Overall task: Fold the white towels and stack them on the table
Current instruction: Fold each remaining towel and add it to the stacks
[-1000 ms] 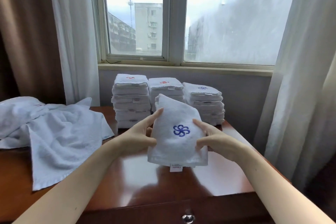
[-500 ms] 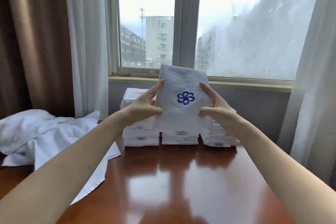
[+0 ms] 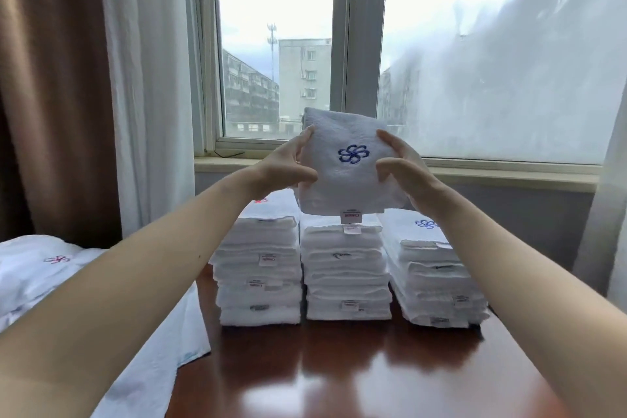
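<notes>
**Folded towel held between both hands above the middle stack**

Head view: You hold one folded towel [image 3: 346, 187] upright between your two hands, its face turned toward you. A blue pinwheel emblem [image 3: 353, 153] sits in the upper half of that face. Your left hand [image 3: 281, 166] grasps the towel's left edge, with the thumb pressed on the front and a fingertip reaching to the top left corner. Your right hand [image 3: 407, 170] grasps the right edge the same way, thumb on the front and fingers curled round the side. The towel fills the gap between the two grips, and the emblem lies about midway between your thumbs.

The towel is off the table [image 3: 356, 366], directly over the middle stack [image 3: 346, 282]. A small label [image 3: 351, 215] hangs from its lower edge, close to the top of that stack. You cannot tell from here whether the label touches it.

Three stacks of folded white towels stand in a row at the far side of the dark wooden table, below the window sill [image 3: 509, 176]. The left stack [image 3: 259, 268] and the right stack [image 3: 437, 282] stand just beside the middle one. Unfolded towels [image 3: 34, 275] lie heaped on the table's left side, under your left forearm, and one shows a red emblem.
</notes>
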`<state>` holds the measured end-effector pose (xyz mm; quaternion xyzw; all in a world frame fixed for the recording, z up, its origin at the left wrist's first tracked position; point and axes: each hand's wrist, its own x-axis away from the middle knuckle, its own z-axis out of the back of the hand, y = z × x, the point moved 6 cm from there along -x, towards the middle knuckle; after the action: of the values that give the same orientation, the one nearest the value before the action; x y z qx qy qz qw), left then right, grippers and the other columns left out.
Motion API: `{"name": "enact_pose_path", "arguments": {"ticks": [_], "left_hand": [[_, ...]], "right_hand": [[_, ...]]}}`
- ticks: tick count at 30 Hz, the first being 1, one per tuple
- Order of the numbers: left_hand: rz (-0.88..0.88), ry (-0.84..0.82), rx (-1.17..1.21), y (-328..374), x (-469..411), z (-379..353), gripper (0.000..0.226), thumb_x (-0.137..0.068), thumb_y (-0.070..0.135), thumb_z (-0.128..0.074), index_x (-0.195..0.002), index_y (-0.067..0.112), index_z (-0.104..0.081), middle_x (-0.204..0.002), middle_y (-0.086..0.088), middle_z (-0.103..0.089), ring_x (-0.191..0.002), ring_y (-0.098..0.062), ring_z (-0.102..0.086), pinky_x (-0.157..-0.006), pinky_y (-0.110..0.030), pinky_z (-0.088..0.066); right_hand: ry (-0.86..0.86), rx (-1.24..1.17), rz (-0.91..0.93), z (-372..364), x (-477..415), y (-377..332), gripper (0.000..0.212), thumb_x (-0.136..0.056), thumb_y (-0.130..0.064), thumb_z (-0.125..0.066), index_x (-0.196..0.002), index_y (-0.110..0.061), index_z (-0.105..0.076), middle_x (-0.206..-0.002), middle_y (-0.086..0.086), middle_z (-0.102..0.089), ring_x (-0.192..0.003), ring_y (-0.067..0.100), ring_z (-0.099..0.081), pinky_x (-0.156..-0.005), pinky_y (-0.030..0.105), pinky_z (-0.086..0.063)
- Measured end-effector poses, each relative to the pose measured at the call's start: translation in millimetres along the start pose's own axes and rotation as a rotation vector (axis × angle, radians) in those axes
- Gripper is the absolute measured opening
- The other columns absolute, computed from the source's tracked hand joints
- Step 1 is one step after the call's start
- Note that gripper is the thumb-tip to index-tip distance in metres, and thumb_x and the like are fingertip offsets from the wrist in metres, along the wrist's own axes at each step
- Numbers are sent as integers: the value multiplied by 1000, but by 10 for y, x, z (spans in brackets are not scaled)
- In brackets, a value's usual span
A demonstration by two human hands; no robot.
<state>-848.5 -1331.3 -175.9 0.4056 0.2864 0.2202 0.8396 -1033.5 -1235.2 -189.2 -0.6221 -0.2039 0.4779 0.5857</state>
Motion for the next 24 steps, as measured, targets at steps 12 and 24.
{"name": "enact_pose_path", "arguments": {"ticks": [12, 24], "left_hand": [[117, 26, -41, -883, -654, -145, 88, -82, -8, -51, -157, 24, -16, -128, 11, -46, -79, -1, -60, -60, -16, -50], [227, -110, -662, -997, -728, -501, 20, -94, 8, -38, -99, 6, -58, -107, -12, -58, -94, -25, -47, -80, -30, -36]], "right_hand": [[36, 125, -65, -175, -588, 786, 94, -50, -15, -51, -143, -25, -49, -126, -2, -54, -102, 10, -57, -83, 23, -50], [39, 245, -314, -192, -589, 1225, 13, -87, -14, -46, -76, -14, -42, -79, 8, -39, -72, 17, -27, -58, 31, -18]]}}
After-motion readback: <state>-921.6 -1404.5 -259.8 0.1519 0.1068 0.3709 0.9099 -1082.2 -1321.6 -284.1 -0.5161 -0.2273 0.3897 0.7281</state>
